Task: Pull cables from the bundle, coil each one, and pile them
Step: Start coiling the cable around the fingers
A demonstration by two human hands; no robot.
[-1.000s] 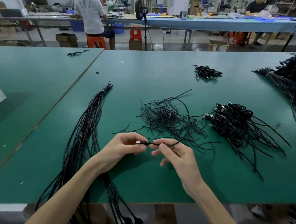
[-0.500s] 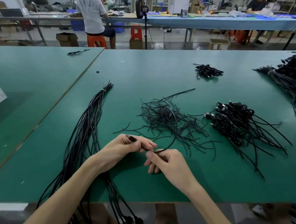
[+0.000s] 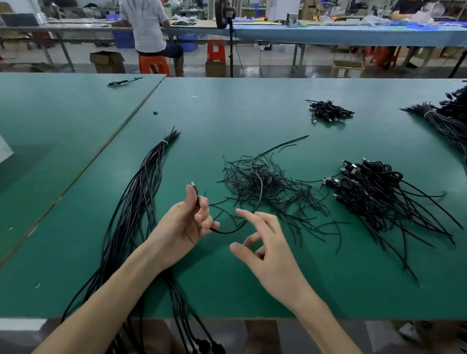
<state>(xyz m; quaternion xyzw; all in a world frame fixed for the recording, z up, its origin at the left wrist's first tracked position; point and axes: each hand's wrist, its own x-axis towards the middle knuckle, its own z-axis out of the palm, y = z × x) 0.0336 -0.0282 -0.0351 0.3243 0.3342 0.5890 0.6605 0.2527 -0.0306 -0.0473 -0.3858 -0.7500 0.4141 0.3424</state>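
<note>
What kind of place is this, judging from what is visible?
Probably a cable assembly workshop or small factory: the long green worktable carries a tied cable bundle and a pile of coiled cables, and another worker sits on a stool behind.

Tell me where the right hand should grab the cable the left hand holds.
Probably pinch the cable on its low arc just beyond the left hand, coming from the right with the open right hand: that stretch bows free between both hands, while farther on it crosses the tangled pile.
</note>
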